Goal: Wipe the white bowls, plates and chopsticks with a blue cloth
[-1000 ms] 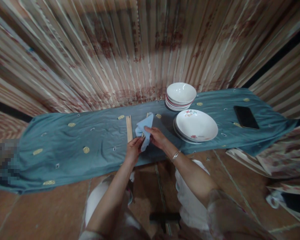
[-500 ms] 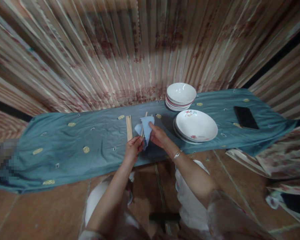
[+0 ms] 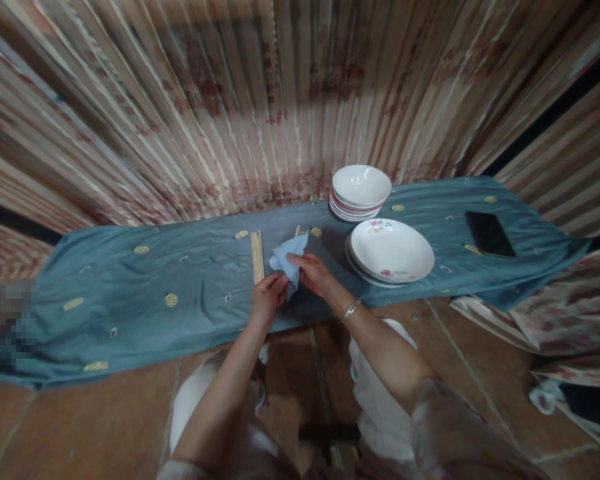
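In the head view, my right hand (image 3: 316,272) pinches a light blue cloth (image 3: 289,255) that is folded around a chopstick. My left hand (image 3: 269,293) is closed on the chopstick's near end, right beside the cloth. The cloth hides most of this stick. A pale wooden chopstick tip (image 3: 297,231) shows just past the cloth; I cannot tell whether it belongs to the held stick or to another lying behind. Just left of the cloth, several chopsticks (image 3: 257,257) lie side by side on the table, their near ends close to my left hand.
A stack of white bowls (image 3: 361,190) stands at the back, right of centre. Before it sits a stack of floral plates (image 3: 393,253), near my right forearm. A dark phone-like slab (image 3: 490,233) lies farther right on the teal tablecloth (image 3: 130,280). Curtains (image 3: 290,100) hang behind.
My right hand has shifted slightly left and down with the cloth, which now wraps over the chopstick that showed before. My left hand stays almost in place.
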A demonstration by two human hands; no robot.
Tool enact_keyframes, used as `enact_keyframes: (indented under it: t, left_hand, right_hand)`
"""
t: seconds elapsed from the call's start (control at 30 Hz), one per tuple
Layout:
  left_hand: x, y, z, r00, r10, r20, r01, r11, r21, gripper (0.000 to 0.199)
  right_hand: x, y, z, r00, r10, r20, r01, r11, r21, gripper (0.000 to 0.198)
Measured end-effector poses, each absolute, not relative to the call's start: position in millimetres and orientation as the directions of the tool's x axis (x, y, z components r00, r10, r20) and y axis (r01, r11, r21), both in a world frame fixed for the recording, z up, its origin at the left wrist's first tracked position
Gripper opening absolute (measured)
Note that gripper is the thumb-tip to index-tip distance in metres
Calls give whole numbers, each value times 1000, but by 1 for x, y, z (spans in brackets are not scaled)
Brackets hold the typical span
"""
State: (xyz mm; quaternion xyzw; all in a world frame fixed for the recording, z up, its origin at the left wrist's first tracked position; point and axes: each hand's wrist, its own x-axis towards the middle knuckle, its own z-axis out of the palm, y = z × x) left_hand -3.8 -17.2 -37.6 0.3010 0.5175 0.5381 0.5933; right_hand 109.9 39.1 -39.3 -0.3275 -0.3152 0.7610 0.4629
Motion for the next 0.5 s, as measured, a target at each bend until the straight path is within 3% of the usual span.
enact_keyframes:
  t: [0.5]
  left_hand:
    - [-3, -26, -38, -67, 942, -328, -288, 297, 911, 36]
  right_hand:
    - [135, 62, -26, -257, 952, -167, -595, -291, -749, 17]
